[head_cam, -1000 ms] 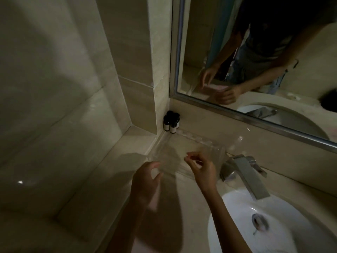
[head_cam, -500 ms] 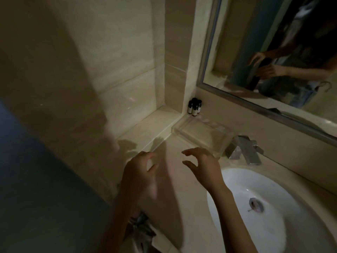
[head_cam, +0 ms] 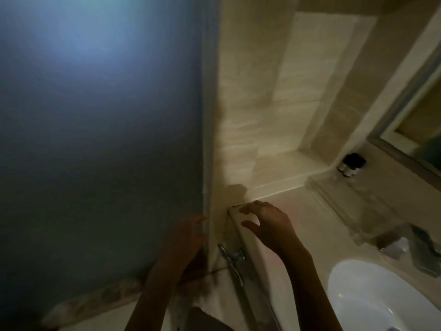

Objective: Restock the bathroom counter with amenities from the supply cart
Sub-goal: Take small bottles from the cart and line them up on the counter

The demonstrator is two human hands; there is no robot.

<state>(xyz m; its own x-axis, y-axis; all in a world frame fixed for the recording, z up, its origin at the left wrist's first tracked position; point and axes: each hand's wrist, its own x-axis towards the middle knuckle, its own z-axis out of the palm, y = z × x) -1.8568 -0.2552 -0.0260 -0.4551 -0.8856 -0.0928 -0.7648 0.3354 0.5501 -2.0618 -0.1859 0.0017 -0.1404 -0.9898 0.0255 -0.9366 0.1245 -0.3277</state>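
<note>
Low in the centre of the head view, a person's two bare hands hang empty at the left end of a marble bathroom counter (head_cam: 317,218). The left hand (head_cam: 183,237), dim against the edge of a blue-grey panel (head_cam: 95,139), has its fingers loosely extended and grips nothing. The right hand (head_cam: 269,225) hovers over the counter's corner with fingers spread and lightly bent, also holding nothing. With the gaze angled off the counter and no supply cart in view, the step in hand appears to be the trip for fresh stock. It would be done well by passing the panel's edge and the metal fitting (head_cam: 232,261) below the counter lip without knocking them, and by bringing back only what two hands can carry securely. At the right of the frame, the amenities already in place are a tight cluster of small dark bottles (head_cam: 352,164) with pale bands, upright in the back corner under the mirror (head_cam: 420,125); their labels are too blurred to read. Just beside them, toward the tap (head_cam: 424,249), a clear tray (head_cam: 358,204) lies along the wall and looks empty, making it the likely place for new items. A white basin (head_cam: 372,297) fills the lower right corner.
</note>
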